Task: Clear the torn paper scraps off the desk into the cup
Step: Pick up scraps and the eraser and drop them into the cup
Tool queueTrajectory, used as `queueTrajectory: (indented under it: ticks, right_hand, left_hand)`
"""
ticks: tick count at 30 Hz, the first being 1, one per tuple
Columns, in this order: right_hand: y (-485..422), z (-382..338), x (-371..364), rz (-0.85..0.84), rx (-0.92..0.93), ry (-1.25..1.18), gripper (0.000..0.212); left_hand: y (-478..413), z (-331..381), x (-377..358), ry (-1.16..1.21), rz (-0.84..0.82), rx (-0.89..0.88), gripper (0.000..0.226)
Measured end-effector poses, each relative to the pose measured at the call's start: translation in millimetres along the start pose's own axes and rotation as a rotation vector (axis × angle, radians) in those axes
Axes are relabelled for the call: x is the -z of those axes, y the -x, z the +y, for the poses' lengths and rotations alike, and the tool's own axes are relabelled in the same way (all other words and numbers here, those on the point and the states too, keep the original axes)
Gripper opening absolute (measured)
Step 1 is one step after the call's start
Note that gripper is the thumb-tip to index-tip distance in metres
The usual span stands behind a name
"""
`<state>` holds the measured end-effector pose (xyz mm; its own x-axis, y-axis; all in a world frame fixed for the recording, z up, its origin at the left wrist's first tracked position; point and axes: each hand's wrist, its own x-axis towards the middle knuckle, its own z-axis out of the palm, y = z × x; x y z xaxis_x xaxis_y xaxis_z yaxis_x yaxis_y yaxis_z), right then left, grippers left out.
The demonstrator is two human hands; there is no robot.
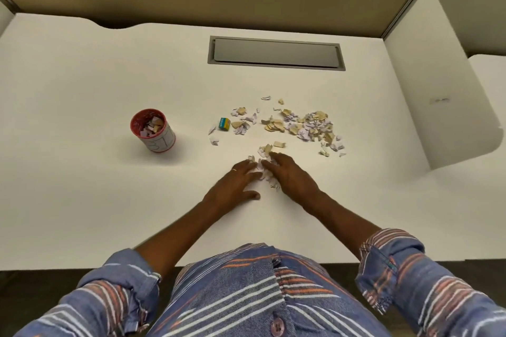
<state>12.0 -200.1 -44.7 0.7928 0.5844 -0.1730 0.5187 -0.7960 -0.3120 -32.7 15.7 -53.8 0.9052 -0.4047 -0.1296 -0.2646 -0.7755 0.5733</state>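
Torn paper scraps (306, 126), white and tan, lie scattered across the middle right of the white desk (82, 76). A red-rimmed cup (153, 131) with scraps inside stands upright to the left. My left hand (235, 183) and my right hand (290, 175) rest flat on the desk, fingers spread, angled toward each other. A small heap of scraps (262, 169) sits between their fingertips, partly hidden under the fingers. Neither hand closes around anything.
A small yellow and blue box (224, 123) lies among the left scraps. A grey cable hatch (276, 53) is set into the desk farther back. A white divider panel (443, 85) stands at the right, a tan partition behind.
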Motion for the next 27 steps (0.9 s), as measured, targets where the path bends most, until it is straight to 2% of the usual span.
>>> queueTrajectory:
  ticks: [3, 6, 8, 13, 18, 22, 27]
  right_hand:
    - [4, -1, 1, 0.022, 0.005, -0.007, 0.056]
    - [2, 2, 5, 0.023, 0.032, 0.057, 0.045]
    - [1, 4, 7, 0.034, 0.040, 0.084, 0.039]
    - [-2, 4, 10, 0.046, 0.011, 0.055, 0.029]
    - [-9, -1, 12, 0.189, -0.098, -0.169, 0.021]
    - [-15, -13, 16, 0.266, -0.264, -0.439, 0.015]
    - [-26, -26, 22, 0.240, -0.471, -0.808, 0.017]
  left_hand:
    - [8, 3, 0, 0.007, 0.137, -0.104, 0.036]
    - [10, 4, 3, -0.052, 0.252, -0.183, 0.022]
    - [10, 2, 4, -0.074, 0.253, -0.174, 0.021]
    - [6, -3, 12, -0.081, 0.132, -0.079, 0.036]
    - [-3, 5, 18, 0.027, 0.138, 0.013, 0.024]
    - [0, 8, 24, 0.157, 0.323, 0.098, 0.018]
    - [0, 3, 47, 0.425, 0.488, 0.221, 0.016]
